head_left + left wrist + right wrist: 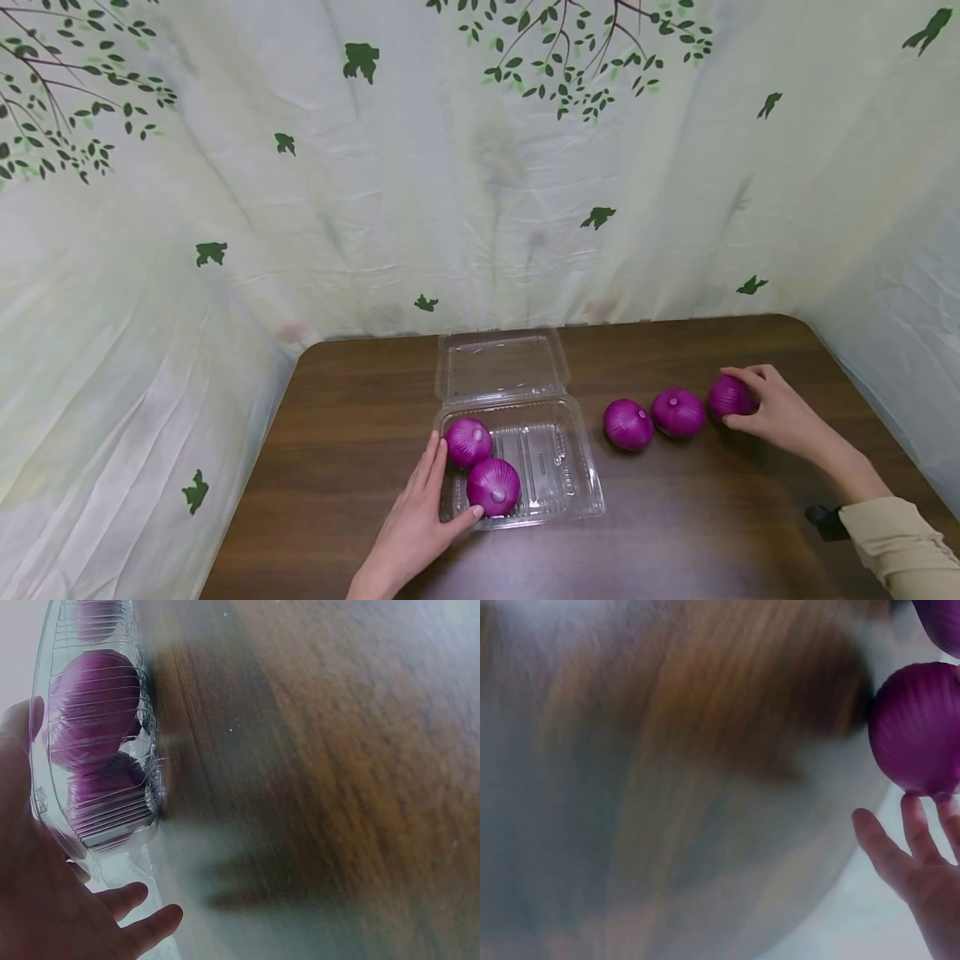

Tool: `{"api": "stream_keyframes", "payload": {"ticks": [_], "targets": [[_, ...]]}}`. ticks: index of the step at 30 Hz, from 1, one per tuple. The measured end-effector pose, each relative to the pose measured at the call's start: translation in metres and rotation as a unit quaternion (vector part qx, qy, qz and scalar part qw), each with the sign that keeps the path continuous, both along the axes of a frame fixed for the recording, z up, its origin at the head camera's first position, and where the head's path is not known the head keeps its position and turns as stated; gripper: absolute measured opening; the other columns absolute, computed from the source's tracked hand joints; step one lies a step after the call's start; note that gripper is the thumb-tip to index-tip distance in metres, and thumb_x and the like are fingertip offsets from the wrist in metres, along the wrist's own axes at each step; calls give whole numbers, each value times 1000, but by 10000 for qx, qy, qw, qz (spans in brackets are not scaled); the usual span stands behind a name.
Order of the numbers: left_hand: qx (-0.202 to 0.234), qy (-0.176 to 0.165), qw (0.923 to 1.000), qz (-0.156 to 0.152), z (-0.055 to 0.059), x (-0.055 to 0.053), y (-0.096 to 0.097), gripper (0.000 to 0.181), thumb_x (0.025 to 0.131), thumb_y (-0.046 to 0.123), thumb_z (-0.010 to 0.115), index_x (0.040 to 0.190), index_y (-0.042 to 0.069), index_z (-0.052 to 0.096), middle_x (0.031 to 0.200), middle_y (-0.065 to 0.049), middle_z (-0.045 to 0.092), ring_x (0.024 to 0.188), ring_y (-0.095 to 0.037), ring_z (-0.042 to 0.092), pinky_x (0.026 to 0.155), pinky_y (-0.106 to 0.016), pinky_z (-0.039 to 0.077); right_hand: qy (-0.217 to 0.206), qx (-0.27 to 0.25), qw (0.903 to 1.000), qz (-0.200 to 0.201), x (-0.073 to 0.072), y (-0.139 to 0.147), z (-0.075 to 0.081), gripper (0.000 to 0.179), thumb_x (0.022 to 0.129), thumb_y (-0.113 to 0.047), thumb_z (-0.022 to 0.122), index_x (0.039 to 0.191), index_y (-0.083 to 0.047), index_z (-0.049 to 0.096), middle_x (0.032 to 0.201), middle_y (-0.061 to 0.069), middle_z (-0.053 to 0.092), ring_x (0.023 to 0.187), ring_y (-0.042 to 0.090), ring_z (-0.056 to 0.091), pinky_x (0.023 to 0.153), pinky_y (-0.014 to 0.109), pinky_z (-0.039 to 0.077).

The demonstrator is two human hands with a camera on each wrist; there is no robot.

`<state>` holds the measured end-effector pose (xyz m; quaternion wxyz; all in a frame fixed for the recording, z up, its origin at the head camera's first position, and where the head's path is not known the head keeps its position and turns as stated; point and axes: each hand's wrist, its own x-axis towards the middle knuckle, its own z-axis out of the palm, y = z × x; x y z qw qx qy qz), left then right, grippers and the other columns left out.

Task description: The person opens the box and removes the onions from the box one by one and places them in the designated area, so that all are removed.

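Five-sided detail aside, the onions are round and purple. My right hand (780, 417) grips a red onion (730, 397) between thumb and fingers, at the right end of a row. In the right wrist view, fingertips (911, 806) touch that onion (919, 727). Beside it on the table are two more, a middle onion (678, 412) and a left onion (628, 424). A clear plastic clamshell box (551, 467) lies with its lid (502, 367) folded back. Two onions sit inside, a rear one (468, 442) and a front one (493, 487). My left hand (412, 517) rests against the box's left side, fingers straight, thumb at the front rim.
The brown wooden table (345, 417) has rounded far corners. A pale curtain (375, 208) printed with leaves hangs behind the table and on both sides. A small black object (827, 522) shows at my right wrist, by the beige sleeve (896, 537).
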<state>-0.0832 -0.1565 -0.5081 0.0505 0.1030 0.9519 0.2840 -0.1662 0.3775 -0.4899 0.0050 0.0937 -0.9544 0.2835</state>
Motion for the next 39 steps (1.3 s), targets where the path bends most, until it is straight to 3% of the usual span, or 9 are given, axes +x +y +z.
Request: {"api": "stream_keyframes", "payload": {"ticks": [4, 9, 18, 31, 39], "targets": [[19, -5, 10000, 5, -1, 0, -1, 107, 81, 72, 62, 160, 21, 11, 165, 5, 2, 145, -32, 23, 102, -67, 31, 188, -97, 9997, -78, 1, -1, -6, 72, 79, -21, 83, 135, 6, 48, 120, 30, 43, 100, 45, 54, 77, 56, 50], [18, 22, 10000, 13, -1, 1, 0, 106, 81, 71, 62, 160, 21, 12, 165, 4, 3, 145, -32, 24, 102, -67, 32, 427, -164, 9988, -190, 2, -2, -9, 69, 78, -20, 84, 132, 6, 48, 122, 28, 47, 100, 41, 54, 75, 45, 50], [27, 17, 10000, 10, -2, 0, 0, 107, 81, 73, 61, 160, 21, 11, 165, 4, 3, 146, -32, 22, 103, -67, 31, 179, -242, 9991, -289, 3, -2, -11, 64, 84, -26, 79, 130, 5, 48, 122, 29, 53, 103, 43, 51, 79, 57, 46], [13, -2, 10000, 17, -3, 0, 0, 107, 80, 73, 61, 160, 22, 11, 165, 5, 2, 146, -34, 22, 103, -68, 30, 23, -225, 9987, -455, 19, -5, -9, 67, 84, -33, 79, 129, 5, 48, 120, 29, 54, 102, 43, 55, 77, 53, 49], [23, 6, 10000, 14, -2, 0, 0, 107, 80, 73, 61, 160, 21, 12, 165, 5, 3, 145, -34, 23, 104, -67, 30, -19, -240, 9973, -694, 29, -13, -13, 75, 84, -41, 77, 132, 6, 44, 124, 31, 47, 104, 44, 52, 79, 59, 48]]}}
